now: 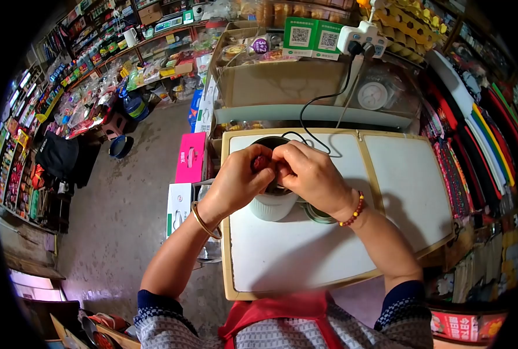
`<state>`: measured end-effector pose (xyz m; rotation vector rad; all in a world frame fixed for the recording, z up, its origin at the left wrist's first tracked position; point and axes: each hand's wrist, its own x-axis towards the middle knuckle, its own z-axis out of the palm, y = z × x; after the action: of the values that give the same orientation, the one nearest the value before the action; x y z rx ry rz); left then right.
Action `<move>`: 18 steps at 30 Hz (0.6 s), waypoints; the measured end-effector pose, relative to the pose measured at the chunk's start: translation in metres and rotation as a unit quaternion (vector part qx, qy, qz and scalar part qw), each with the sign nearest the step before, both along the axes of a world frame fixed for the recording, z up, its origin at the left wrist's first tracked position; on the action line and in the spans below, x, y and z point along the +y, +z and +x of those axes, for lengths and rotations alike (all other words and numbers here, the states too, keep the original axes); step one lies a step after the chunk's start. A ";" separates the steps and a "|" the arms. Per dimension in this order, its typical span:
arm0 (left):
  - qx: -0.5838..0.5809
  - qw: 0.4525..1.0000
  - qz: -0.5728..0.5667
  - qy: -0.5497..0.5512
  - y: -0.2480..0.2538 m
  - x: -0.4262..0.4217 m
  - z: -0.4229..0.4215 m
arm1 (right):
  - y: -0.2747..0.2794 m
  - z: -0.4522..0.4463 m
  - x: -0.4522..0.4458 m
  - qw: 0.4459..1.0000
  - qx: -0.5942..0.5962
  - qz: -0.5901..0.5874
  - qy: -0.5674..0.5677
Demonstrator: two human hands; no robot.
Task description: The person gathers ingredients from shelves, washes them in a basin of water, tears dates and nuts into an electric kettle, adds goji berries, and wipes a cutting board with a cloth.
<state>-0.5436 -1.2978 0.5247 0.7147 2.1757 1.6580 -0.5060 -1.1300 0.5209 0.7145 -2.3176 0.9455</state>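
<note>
In the head view, just behind the white pot [272, 207], a loop of black cord [349, 77] lying on the white tabletop [305, 256] and leading up to a white power strip [361, 41], farther back and to the pot's right. Well beyond the pot, green cards [312, 38] with QR codes and, right of these, a round dial [372, 95]. Left of the pot, past the tabletop's edge, a pink box [191, 157] and, nearer, a white box [179, 208]. Just right of the pot, half covered by the right wrist, a round green-rimmed piece [317, 215], too hidden to name.

Across the pot's mouth, both hands, blocking most of the inside; only some dark inner wall visible, contents impossible to tell.

Above the pot's mouth, on its left side, the left hand [238, 180], fingers curled around a dark red item [261, 161]. On its right side, close against the other, the right hand [311, 171], fingers bent inward; impossible to tell whether pinching anything.
</note>
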 end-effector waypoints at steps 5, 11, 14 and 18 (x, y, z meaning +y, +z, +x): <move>-0.033 0.999 0.013 -0.005 0.005 0.001 0.001 | 0.003 -0.002 0.002 0.998 -0.036 -0.040 0.013; 0.074 0.997 0.008 0.011 -0.007 0.001 -0.001 | -0.009 -0.005 0.002 0.930 -0.249 -0.268 0.037; 0.140 0.990 -0.026 0.018 -0.006 0.003 0.000 | -0.010 -0.005 0.001 0.926 -0.259 -0.275 0.024; 0.255 0.965 -0.019 0.048 -0.003 0.008 0.001 | -0.010 -0.007 0.002 0.915 -0.256 -0.309 0.027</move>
<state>-0.5423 -1.2900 0.5212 1.1473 2.6145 1.6011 -0.5128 -1.1280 0.5105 0.2782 -2.1868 1.9582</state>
